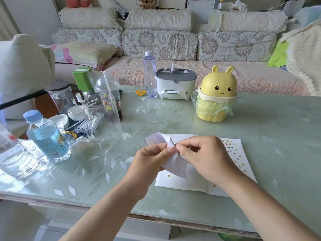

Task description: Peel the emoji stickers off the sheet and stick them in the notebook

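Note:
A white sticker sheet (pixel 175 164) is bent and lifted above the table, its plain back towards me. My left hand (pixel 152 156) grips it by the middle, thumb on top. My right hand (pixel 206 157) pinches at the sheet's edge with thumb and forefinger, right beside the left thumb. Whether a sticker is between those fingertips is hidden. Under both hands lies the open white notebook (pixel 177 181). Its right page (pixel 234 153) carries several small emoji stickers; the left page has one yellow emoji sticker (pixel 169 176).
A yellow rabbit-shaped bin (pixel 217 96) stands behind the notebook, a white tissue box (pixel 175 84) and a tall bottle (pixel 149 75) further back. Glass jug (pixel 102 119), cups and water bottles (pixel 46 136) crowd the table's left. The table's front edge (pixel 121 213) runs below my forearms.

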A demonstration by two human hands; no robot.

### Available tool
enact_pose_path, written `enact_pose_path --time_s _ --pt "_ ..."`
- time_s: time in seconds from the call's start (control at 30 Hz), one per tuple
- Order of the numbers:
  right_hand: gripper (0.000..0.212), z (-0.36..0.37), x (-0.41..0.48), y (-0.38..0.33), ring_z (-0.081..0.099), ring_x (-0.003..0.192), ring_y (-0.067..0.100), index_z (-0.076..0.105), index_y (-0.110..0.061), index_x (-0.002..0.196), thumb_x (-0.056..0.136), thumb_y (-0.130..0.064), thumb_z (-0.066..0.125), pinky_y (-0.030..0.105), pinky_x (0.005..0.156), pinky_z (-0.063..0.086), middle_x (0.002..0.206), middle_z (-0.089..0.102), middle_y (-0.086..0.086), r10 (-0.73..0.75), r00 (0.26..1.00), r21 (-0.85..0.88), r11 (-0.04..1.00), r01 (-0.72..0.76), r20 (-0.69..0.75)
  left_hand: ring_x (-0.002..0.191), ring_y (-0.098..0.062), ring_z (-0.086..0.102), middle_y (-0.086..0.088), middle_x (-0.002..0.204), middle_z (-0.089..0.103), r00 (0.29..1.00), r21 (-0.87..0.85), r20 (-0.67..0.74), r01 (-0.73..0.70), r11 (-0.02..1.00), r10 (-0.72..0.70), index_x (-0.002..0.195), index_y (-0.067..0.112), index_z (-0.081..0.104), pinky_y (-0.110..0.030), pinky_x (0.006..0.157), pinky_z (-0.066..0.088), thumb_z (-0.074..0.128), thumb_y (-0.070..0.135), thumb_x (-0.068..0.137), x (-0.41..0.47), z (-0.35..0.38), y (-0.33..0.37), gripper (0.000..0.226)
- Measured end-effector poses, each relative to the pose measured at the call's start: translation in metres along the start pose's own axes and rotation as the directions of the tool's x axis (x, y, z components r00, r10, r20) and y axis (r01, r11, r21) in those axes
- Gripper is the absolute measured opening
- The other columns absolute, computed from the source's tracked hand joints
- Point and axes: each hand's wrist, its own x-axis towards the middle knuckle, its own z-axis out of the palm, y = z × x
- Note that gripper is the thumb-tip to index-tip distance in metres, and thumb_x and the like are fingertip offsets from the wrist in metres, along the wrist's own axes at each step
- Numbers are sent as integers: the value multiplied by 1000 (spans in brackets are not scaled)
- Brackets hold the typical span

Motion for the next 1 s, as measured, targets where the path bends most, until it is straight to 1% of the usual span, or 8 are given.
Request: enact_pose_path --time_s 0.13,0.23,0.3,0.5,0.6,0.7,0.77,1.0 --pt "31 3 -1 -1 56 61 13 77 -31 81 85 -52 54 34 60 50 67 66 -6 -97 994 -171 981 88 -51 81 -16 72 -8 86 77 996 69 -81 -30 997 35 83 12 81 -35 89 55 71 17 88 -2 1 3 11" --pt "36 6 -1 -1 49 58 17 68 -21 70 83 -48 48 37 55 47 62 58 -1 -180 981 -276 949 155 -68 79 -13 71 -7 84 78 996 93 -82 -39 995 47 82 11 80 -29 86 54 72 16 88 -4 2 4 11" --pt "33 7 -2 -1 46 57 18 64 -20 67 84 -45 50 37 53 46 60 54 0 -209 974 -306 936 174 -85 80 -15 72 -9 86 78 996 97 -82 -34 995 42 82 12 81 -33 88 55 72 16 88 -5 4 5 12" --pt "16 -2 -2 -3 50 56 6 80 -33 84 93 -27 70 26 59 44 62 65 -9 -34 999 3 999 34 27 86 -20 69 -20 96 76 998 46 -50 -21 999 24 88 7 81 -37 89 55 73 22 83 -5 1 7 17" --pt "16 0 -3 -1 48 54 2 81 -33 84 92 -25 71 21 57 42 61 66 -13 -21 999 6 1000 21 33 80 -14 69 -11 86 77 997 65 -60 -37 997 41 84 7 81 -23 78 55 74 16 84 -5 0 7 11" --pt "17 5 -4 -3 47 53 6 80 -27 79 91 -22 69 28 57 44 61 64 -6 -39 999 -40 998 39 -1 77 -12 69 -10 85 78 995 75 -67 -63 995 68 82 8 81 -15 73 52 75 13 83 -7 1 8 9" --pt "17 5 -4 -5 48 53 11 78 -24 75 89 -21 69 30 57 45 61 63 -5 -53 998 -55 997 51 -33 77 -11 69 -9 84 78 994 77 -72 -79 994 84 79 10 82 -14 74 51 75 14 83 -8 2 8 8" --pt "20 1 -5 -9 46 51 3 76 -23 73 90 -20 69 14 55 38 57 60 -19 17 998 28 999 -15 -58 80 -12 69 -2 83 75 998 93 -2 -63 994 64 80 14 77 -20 78 53 68 17 92 -9 5 13 15"
